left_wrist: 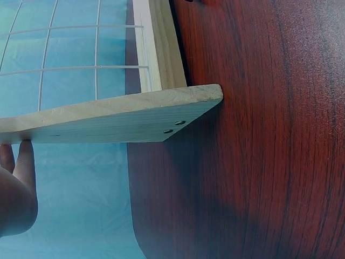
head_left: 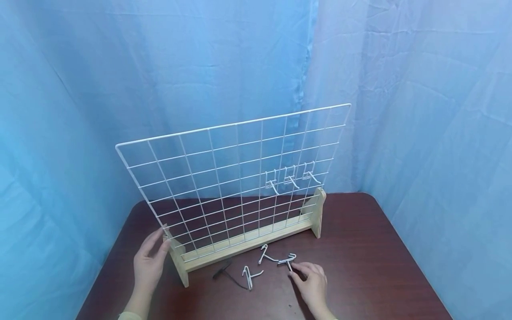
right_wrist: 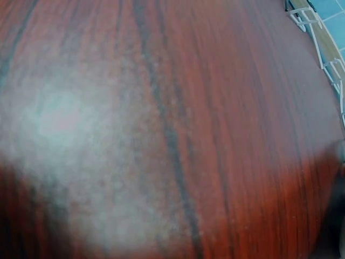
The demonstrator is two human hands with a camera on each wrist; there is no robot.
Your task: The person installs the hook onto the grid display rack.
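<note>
A white wire grid panel (head_left: 240, 178) stands tilted in a wooden stand (head_left: 248, 240). My left hand (head_left: 149, 262) grips the top of the stand's left side piece; in the left wrist view its fingertips (left_wrist: 24, 156) meet that piece's outer face. In front of the stand, my right hand (head_left: 311, 284) pinches the prong of a white wire hook (head_left: 286, 259) between thumb and fingers. Two more white hooks, one near the stand (head_left: 264, 254) and one nearer me (head_left: 250, 278), lie on the table to its left.
Three white hooks (head_left: 291, 181) hang on the grid's right part. A dark hook-like piece (head_left: 228, 273) lies on the dark red wooden table (head_left: 368, 266) near the stand's left end. Blue curtains (head_left: 220, 66) surround the table at the back and sides.
</note>
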